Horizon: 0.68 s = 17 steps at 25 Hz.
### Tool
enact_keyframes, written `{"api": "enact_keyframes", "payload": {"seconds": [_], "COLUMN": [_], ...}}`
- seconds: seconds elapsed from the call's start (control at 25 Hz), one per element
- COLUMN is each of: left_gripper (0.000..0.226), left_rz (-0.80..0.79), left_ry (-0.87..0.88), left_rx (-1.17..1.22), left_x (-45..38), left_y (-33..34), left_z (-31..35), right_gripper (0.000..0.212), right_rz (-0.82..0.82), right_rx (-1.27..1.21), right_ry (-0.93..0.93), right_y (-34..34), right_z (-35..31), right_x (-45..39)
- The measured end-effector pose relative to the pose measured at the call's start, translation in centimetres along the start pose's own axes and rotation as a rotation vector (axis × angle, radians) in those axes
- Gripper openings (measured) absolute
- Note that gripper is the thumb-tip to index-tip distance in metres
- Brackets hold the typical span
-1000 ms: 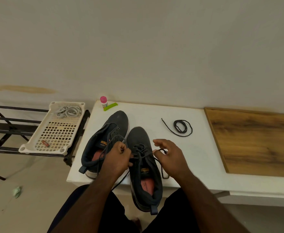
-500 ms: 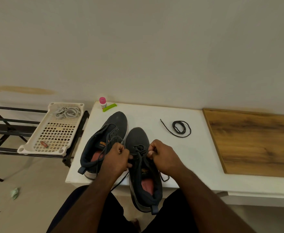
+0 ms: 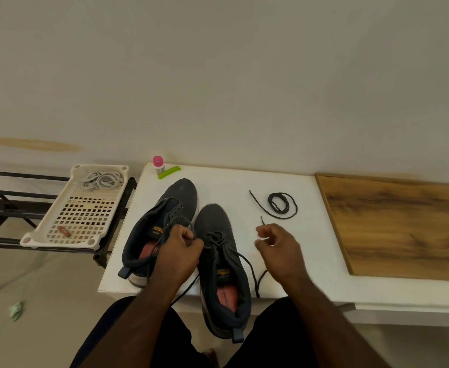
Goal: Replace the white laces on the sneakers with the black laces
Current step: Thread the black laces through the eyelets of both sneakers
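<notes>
The left hand pinches the limp lace; the right hand, at 3 o'clock, pinches its stiff tip, probably the best hold.

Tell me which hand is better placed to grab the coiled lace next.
Right. The right hand is just in front of the coiled lace, though it pinches a lace end; the left hand grips lace between the sneakers, farther away.

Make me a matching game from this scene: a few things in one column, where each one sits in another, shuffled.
Things:
1. white laces
2. coiled black lace
3. pink-capped bottle
4. left hand

Places:
A. table's back corner, beside a green stick
B. gripping a lace between the sneakers
C. in the plastic tray
D. loose on the table, right of the sneakers

Pairs: 1-C, 2-D, 3-A, 4-B
</notes>
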<state>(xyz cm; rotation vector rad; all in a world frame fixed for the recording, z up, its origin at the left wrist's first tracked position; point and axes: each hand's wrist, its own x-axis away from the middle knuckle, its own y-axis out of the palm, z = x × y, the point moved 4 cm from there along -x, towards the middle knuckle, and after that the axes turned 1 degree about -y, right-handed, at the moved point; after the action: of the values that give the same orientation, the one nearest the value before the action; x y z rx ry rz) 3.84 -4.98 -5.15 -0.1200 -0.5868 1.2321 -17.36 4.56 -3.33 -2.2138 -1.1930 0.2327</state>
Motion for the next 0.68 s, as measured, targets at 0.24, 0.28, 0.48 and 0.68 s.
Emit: {"api": "enact_keyframes", "payload": {"seconds": [0.24, 0.28, 0.48, 0.68], "left_gripper": [0.014, 0.014, 0.019, 0.019], "left_rz": [0.023, 0.021, 0.024, 0.015], "left_ry": [0.062, 0.043, -0.063, -0.005], "left_rx": [-0.077, -0.059, 0.269, 0.362], "left_x": [0.3, 0.3, 0.5, 0.9], "left_y": [-0.2, -0.1, -0.1, 0.0], "left_z": [0.4, 0.3, 0.6, 1.5], "right_gripper": [0.044, 0.046, 0.044, 0.028], "right_rz": [-0.280, -0.236, -0.164, -0.118], "right_rx": [0.018, 0.037, 0.059, 0.125], "right_ry": [-0.037, -0.048, -0.124, -0.135], "right_y": [4.0, 4.0, 4.3, 4.5], "right_z": [-1.6, -1.4, -1.1, -1.0], "right_x": [2.9, 3.1, 4.0, 3.7]}}
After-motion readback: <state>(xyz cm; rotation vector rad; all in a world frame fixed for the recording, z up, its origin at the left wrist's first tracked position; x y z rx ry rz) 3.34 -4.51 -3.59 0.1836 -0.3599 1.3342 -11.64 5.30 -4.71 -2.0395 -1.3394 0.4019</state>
